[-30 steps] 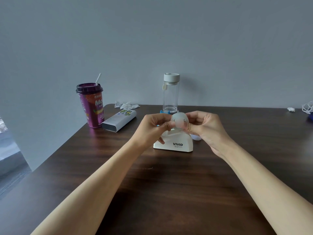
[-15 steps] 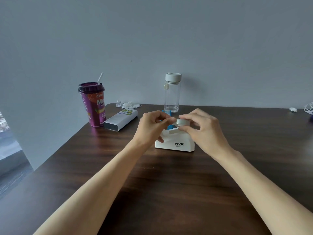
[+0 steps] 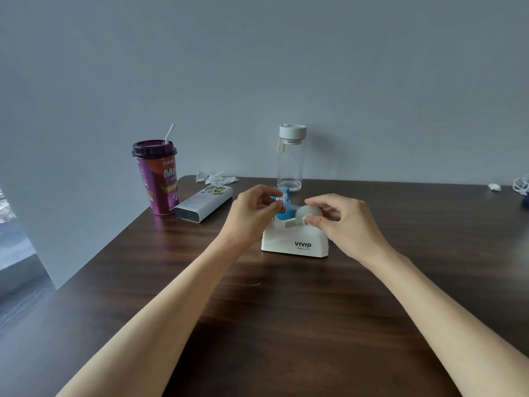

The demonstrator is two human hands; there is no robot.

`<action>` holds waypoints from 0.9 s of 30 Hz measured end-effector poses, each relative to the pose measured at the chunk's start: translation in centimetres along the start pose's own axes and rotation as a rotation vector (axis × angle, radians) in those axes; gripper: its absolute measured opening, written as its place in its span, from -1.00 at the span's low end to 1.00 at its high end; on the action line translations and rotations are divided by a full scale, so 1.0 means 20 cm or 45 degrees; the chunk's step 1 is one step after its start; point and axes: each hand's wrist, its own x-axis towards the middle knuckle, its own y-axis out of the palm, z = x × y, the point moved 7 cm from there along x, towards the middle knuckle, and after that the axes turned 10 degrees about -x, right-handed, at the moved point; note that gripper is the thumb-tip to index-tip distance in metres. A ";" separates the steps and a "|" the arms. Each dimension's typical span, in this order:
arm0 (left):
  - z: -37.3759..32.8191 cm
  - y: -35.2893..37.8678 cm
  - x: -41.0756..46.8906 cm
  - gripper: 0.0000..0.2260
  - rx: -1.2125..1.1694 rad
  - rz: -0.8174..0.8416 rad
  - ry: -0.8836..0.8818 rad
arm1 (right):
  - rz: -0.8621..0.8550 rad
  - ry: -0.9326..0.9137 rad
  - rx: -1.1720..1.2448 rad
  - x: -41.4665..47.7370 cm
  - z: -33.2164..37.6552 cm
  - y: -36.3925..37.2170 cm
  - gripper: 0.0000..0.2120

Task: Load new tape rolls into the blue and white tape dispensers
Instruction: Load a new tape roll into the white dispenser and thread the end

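Observation:
A white tape dispenser (image 3: 294, 242) marked VIVID stands on the dark wooden table (image 3: 280, 310) in the middle of the head view. Behind it a blue tape dispenser (image 3: 284, 214) is partly hidden by the white one and by my left hand. My right hand (image 3: 340, 222) grips a translucent tape roll (image 3: 307, 214) just above the white dispenser's right half. My left hand (image 3: 254, 213) pinches the loose tape end (image 3: 281, 198) to the left of the roll, above the blue dispenser.
A purple drink cup (image 3: 156, 179) with a straw stands at the back left, a white box (image 3: 204, 203) lies beside it, crumpled paper (image 3: 214, 177) behind. A clear water bottle (image 3: 290, 159) stands behind the dispensers. White cables (image 3: 519, 184) lie at the far right edge.
My hands have drawn apart: the right hand moved right and down with the roll toward the white dispenser, while the left hand stayed holding the tape end, so a strip stretches between them.

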 end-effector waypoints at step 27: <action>0.07 -0.21 0.05 -0.90 0.508 -0.193 0.007 | -0.139 -0.141 -0.044 -0.01 0.03 -0.01 -0.87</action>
